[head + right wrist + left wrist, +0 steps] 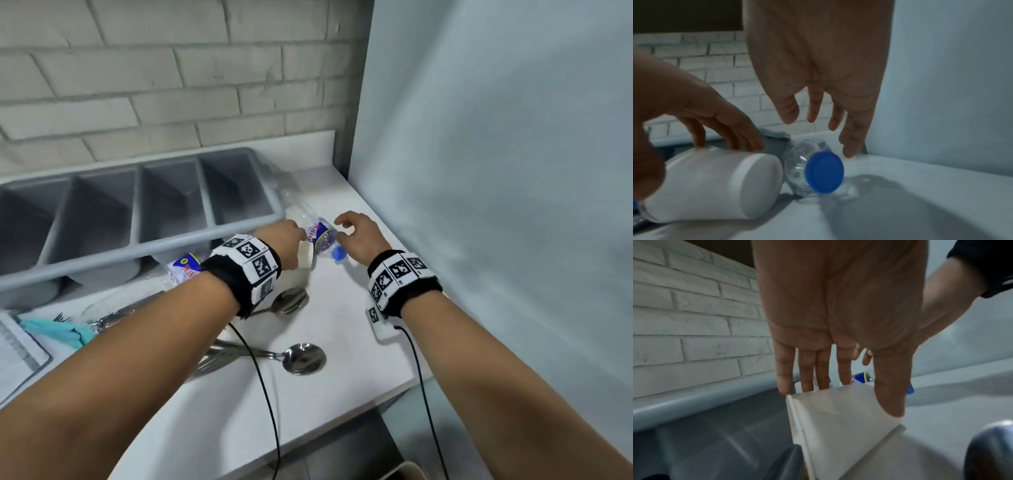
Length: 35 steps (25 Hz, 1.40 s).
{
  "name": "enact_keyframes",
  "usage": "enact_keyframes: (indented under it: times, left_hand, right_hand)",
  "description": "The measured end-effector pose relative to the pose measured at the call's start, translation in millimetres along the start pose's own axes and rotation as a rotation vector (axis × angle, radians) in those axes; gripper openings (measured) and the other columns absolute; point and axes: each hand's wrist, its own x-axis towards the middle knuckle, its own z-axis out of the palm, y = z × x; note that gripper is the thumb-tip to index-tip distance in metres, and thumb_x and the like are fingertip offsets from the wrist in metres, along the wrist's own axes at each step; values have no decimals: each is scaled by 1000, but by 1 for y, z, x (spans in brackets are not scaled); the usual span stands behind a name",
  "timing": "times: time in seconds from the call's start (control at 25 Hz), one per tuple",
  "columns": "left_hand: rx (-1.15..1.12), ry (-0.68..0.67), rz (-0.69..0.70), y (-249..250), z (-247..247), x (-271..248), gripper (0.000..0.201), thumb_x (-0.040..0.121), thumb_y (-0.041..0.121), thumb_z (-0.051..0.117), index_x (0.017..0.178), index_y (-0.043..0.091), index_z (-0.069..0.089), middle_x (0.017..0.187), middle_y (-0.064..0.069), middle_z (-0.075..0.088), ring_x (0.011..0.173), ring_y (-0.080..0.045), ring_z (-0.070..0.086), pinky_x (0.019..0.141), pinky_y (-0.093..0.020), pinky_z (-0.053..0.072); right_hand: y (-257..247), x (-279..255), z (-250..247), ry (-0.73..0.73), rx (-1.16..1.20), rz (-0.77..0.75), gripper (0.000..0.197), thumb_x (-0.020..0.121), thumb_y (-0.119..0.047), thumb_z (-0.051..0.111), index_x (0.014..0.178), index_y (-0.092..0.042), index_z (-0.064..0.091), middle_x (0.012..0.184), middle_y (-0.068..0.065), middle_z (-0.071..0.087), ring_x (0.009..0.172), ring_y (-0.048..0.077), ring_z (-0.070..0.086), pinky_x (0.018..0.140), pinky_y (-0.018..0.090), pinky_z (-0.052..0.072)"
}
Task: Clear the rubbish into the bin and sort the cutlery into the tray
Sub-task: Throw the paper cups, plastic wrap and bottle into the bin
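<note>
The left hand is seen with fingers straight, their tips touching the upper side of a white paper cup that lies on its side on the white table; nothing is gripped. The right hand is held spread and relaxed just above a clear plastic water bottle, which lies on its side beside the cup, its blue cap turned toward the person; no contact with it can be confirmed. The bottle is judged to be empty or nearly so, hence light, thin-walled, smooth and inclined to roll; it is best taken round the labelled middle, with fingers and thumb on opposite sides. The cup is judged to be light and easily crushed, so a gentle hold across the wall near the rim is advised. A grey four-compartment cutlery tray stands just behind both items, against the brick wall. A second labelled bottle lies partly hidden under the left forearm. Nearer the person, steel spoons lie loose on the table. The bin cannot be identified with certainty in any view.
</note>
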Motion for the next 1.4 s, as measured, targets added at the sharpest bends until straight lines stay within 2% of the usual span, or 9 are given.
enact_keyframes:
  times: [0.08, 0.2, 0.36, 0.56, 0.8, 1.0, 1.16, 1.32, 1.4]
  left_hand:
    - [106, -28, -25, 0, 7, 6, 56, 76, 25, 66, 128, 15, 48, 126, -8, 55, 116, -27, 56, 90, -38, 49]
    - [167, -31, -43, -2, 15, 17, 46, 84, 14, 59, 127, 12, 46, 126, -9, 58, 116, -28, 57, 91, -38, 48]
    - [172, -18, -48, -6, 18, 22, 41, 87, 9, 52, 128, 12, 46, 124, -10, 61, 116, -29, 58, 94, -37, 45]
    - [-18, 62, -6, 3, -4, 0, 56, 73, 25, 69, 124, 19, 48, 116, -7, 62, 108, -28, 59, 86, -38, 46]
    - [-519, 147, 89, 62, -24, -64, 64, 74, 38, 69, 132, 23, 46, 120, -4, 58, 108, -24, 55, 85, -30, 44]
    - [-905, -16, 207, 157, 20, -123, 45, 75, 43, 58, 117, 26, 56, 101, 6, 60, 89, -12, 55, 69, -15, 41]
    - [-1087, -63, 224, 211, 87, -158, 45, 56, 48, 56, 99, 38, 46, 90, 15, 57, 78, 6, 55, 66, -6, 41]
    - [-1139, -240, 121, 240, 167, -177, 52, 67, 40, 65, 113, 25, 45, 99, 3, 58, 87, -13, 57, 75, -23, 47]
    - [-1074, -315, 18, 241, 208, -177, 51, 77, 31, 66, 122, 22, 44, 107, 2, 58, 95, -17, 56, 82, -27, 47]
  right_hand:
    - [-1, 16, 12, -33, -13, 45, 42, 85, -9, 54, 127, -13, 52, 134, 15, 45, 120, 27, 50, 90, 21, 37]
    - [1, 36, 28, -163, -72, 51, 68, 79, -14, 65, 141, -16, 37, 142, 16, 37, 126, 32, 47, 105, 38, 40]
    - [0, 44, 34, -246, -151, 70, 74, 76, -13, 70, 140, -16, 33, 131, 19, 53, 108, 32, 57, 91, 36, 48]
    - [7, 20, 8, -167, -75, 124, 66, 81, -16, 64, 139, -14, 33, 128, 19, 55, 100, 29, 55, 75, 30, 48]
    - [53, -106, -40, 191, 334, 147, 51, 80, -4, 59, 126, -18, 43, 92, 1, 62, 63, 2, 56, 50, 2, 41]
    - [116, -232, -58, 332, 570, 182, 47, 72, -13, 50, 116, -25, 38, 83, -10, 57, 50, -4, 56, 47, 6, 42]
    - [182, -331, -41, 321, 620, 280, 53, 68, -4, 45, 115, -29, 39, 98, -11, 58, 67, -5, 63, 56, 11, 50]
    - [253, -419, 7, 385, 580, 527, 59, 68, -3, 49, 121, -27, 38, 118, 5, 54, 85, -1, 63, 70, 27, 55]
    - [274, -444, 33, 378, 578, 670, 60, 66, -9, 51, 123, -25, 37, 122, 15, 53, 94, 14, 63, 73, 37, 55]
